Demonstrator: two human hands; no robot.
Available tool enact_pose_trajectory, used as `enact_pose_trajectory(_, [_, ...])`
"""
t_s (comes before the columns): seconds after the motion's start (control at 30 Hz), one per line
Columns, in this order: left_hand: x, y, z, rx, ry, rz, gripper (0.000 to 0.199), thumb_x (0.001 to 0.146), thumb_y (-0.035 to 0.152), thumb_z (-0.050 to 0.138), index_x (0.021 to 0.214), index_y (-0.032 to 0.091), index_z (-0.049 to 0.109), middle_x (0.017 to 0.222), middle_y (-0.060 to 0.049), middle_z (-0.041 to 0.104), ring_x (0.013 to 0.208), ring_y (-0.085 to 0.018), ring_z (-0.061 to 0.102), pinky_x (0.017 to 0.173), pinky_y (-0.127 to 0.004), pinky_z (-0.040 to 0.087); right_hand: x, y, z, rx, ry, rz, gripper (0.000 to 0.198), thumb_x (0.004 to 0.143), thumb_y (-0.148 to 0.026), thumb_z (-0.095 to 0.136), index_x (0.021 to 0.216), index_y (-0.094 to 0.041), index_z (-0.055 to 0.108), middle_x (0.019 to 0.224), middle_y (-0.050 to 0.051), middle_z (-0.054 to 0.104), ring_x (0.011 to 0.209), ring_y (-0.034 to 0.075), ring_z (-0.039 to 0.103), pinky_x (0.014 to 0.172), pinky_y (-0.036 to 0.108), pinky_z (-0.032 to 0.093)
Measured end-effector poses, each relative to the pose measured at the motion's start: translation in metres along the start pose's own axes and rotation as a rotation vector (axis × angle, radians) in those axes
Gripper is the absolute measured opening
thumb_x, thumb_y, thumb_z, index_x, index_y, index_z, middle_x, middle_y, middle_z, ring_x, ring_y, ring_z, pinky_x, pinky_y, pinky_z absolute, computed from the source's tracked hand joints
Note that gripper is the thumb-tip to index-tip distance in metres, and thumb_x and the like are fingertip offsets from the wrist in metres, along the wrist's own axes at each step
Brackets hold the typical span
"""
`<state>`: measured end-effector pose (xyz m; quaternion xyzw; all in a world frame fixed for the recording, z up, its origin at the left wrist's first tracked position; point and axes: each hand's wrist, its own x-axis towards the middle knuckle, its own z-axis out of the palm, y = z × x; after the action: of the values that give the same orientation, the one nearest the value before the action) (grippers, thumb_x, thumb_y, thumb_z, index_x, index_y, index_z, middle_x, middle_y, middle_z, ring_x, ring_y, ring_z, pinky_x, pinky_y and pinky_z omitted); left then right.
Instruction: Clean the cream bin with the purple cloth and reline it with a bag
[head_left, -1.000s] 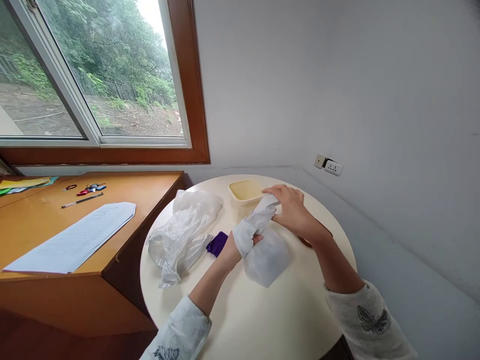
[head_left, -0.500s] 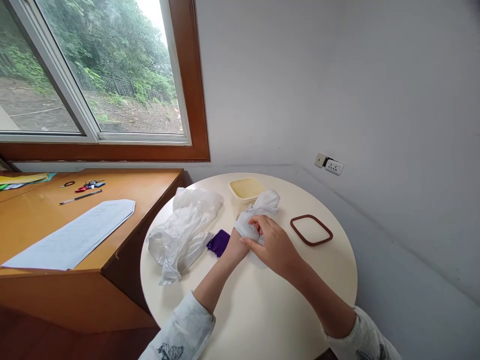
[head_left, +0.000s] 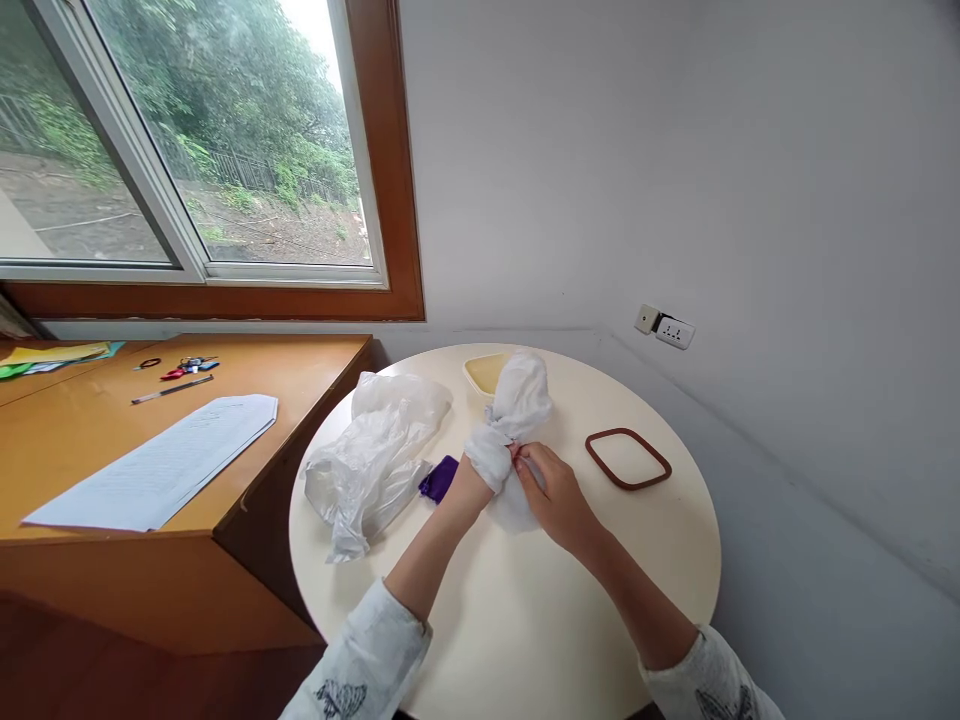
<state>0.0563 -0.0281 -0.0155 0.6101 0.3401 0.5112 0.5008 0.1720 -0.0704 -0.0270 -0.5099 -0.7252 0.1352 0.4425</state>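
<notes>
Head camera looks down over round table (head_left: 525,620).

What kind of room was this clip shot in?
Probably a home room or small office corner: a round cream table against a grey wall, a wooden desk with printed sheets and a pen under a window, and a wall socket.

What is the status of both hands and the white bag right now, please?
Left hand shut on white bag neck. Right hand pinching same neck. Purple item, crumpled bag just left; nothing blocking.
</notes>
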Motion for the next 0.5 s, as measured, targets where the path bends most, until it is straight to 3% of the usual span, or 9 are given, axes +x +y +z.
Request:
enact_pose_trajectory(0.17, [-0.002, 0.004, 0.006, -0.074, -0.01, 0.007, 0.02, 0.072, 0.031, 0.059, 0.088, 0.018, 0.06, 0.085, -0.006, 0.066, 0.09, -0.021, 0.058, 0.086, -0.036, 0.044, -0.001, 0.005, 0.004, -0.285, 0.04, -0.087, 0.021, 0.082, -0.01, 0.038, 0.086, -0.018, 0.057, 0.083, 0.006, 0.059, 0.079, 0.02, 0.052, 0.072, 0.035, 0.04])
enact_pose_trajectory(0.33, [0.004, -0.001, 0.002, -0.057, 0.107, 0.036, 0.021, 0.064, 0.021, 0.065, 0.083, 0.019, 0.057, 0.089, -0.004, 0.063, 0.087, -0.019, 0.056, 0.086, -0.035, 0.041, -0.01, -0.009, 0.003, -0.199, 0.323, -0.135, 0.017, 0.083, -0.014, 0.044, 0.094, -0.019, 0.056, 0.092, 0.008, 0.056, 0.089, 0.02, 0.051, 0.08, 0.037, 0.041])
enact_pose_trajectory(0.5, [0.0, -0.005, 0.005, -0.11, 0.136, 0.019, 0.009, 0.063, 0.019, 0.061, 0.066, 0.017, 0.052, 0.069, 0.0, 0.057, 0.068, -0.015, 0.052, 0.068, -0.03, 0.045, -0.007, -0.027, 0.002, -0.026, 0.185, -0.053, 0.027, 0.081, -0.028, 0.054, 0.107, -0.021, 0.049, 0.097, 0.007, 0.054, 0.091, 0.02, 0.051, 0.079, 0.035, 0.044])
